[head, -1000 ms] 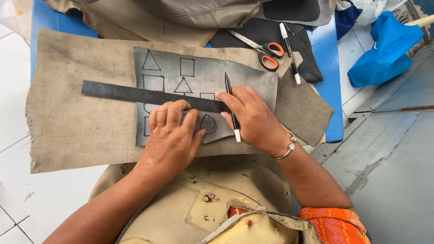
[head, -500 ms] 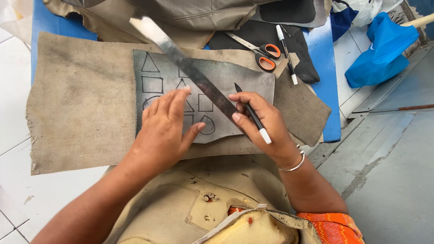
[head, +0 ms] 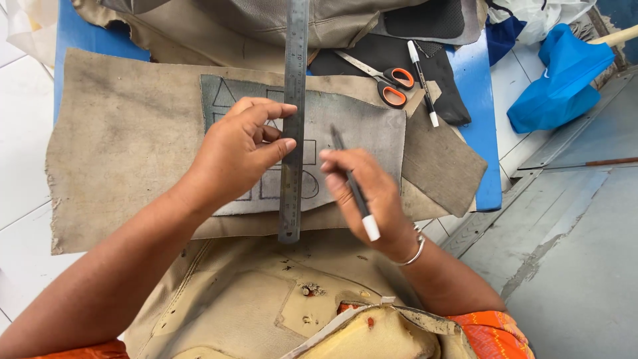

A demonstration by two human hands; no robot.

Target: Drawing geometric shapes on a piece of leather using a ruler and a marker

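Observation:
A grey cloth piece (head: 362, 133) with drawn outlines of triangles, squares and a half circle lies on a larger tan cloth (head: 126, 146). A long steel ruler (head: 292, 119) stands lengthwise across the grey piece, pointing away from me. My left hand (head: 242, 149) pinches the ruler's left edge with thumb and fingertips. My right hand (head: 365, 193) is just right of the ruler and holds a black pen (head: 354, 189) with a white cap end, tip toward the cloth.
Orange-handled scissors (head: 385, 83) and a second black-and-white pen (head: 422, 80) lie on dark fabric (head: 452, 100) at the back. A blue table (head: 475, 139) lies under the cloths. A blue bag (head: 558, 80) sits on the floor at right. Tan fabric covers my lap (head: 252, 299).
The ruler has swung from lying crosswise, through a diagonal, to lengthwise. My left hand went from pressing flat on it to pinching its edge. My right hand shifted right with the pen.

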